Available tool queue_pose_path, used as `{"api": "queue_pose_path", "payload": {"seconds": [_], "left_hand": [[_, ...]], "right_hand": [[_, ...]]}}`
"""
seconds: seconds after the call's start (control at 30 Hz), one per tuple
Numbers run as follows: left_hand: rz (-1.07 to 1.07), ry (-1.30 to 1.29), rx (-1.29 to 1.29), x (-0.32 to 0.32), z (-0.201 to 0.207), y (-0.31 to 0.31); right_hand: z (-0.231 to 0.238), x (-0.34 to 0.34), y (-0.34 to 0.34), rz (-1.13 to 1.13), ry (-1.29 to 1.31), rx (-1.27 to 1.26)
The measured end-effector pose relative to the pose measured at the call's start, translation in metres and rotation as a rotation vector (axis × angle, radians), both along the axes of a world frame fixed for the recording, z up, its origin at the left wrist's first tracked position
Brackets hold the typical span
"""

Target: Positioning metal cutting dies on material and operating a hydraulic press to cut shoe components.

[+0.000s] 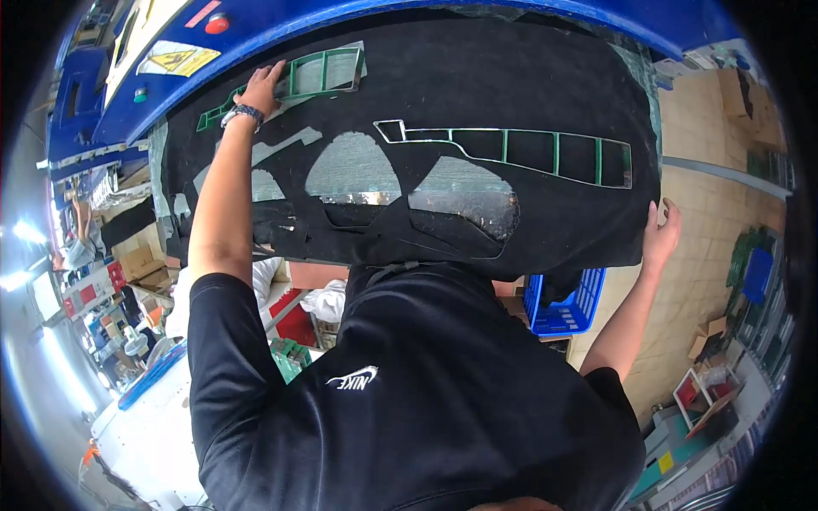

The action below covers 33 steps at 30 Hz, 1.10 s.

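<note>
A long green-framed cutting die (325, 71) lies near the far edge of a black fabric sheet (494, 72). My left hand (260, 90) rests over this die's narrower part, with its fingers bent round the frame. Toward the right, a second cutting die (555, 155) of similar stepped shape lies on the fabric, touched by neither hand. At the sheet's right edge, my right hand (663, 235) has its fingers apart and holds nothing visible. Between me and the dies, cut-out openings in the fabric expose a greyish worn surface (354, 167).
A blue machine frame (358, 19) with a red button (217, 24) borders the far side. Below the sheet's near right edge stands a blue plastic basket (564, 317) with dark material in it. Cardboard boxes (143, 266) stand at the left.
</note>
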State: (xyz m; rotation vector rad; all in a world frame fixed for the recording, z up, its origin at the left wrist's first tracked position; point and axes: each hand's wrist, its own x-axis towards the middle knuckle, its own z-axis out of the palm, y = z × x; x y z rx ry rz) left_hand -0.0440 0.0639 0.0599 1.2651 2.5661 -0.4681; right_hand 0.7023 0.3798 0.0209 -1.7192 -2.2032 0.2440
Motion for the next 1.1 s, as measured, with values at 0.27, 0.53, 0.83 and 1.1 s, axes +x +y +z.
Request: {"api": "queue_pose_path", "payload": {"seconds": [0.27, 0.53, 0.83, 1.1], "left_hand": [[-0.282, 0.048, 0.154, 0.031, 0.025, 0.004], [-0.543, -0.067, 0.45, 0.16, 0.083, 0.079], [-0.625, -0.144, 0.804, 0.23, 0.175, 0.111], [-0.192, -0.476, 1.192, 0.237, 0.208, 0.081]], "right_hand": [[0.021, 0.0, -0.013, -0.022, 0.118, 0.047], [0.073, -0.102, -0.007, 0.248, 0.236, 0.127], [0.102, -0.155, -0.035, 0.447, 0.406, 0.111], [0.098, -0.226, -0.077, 0.613, 0.705, 0.168]]}}
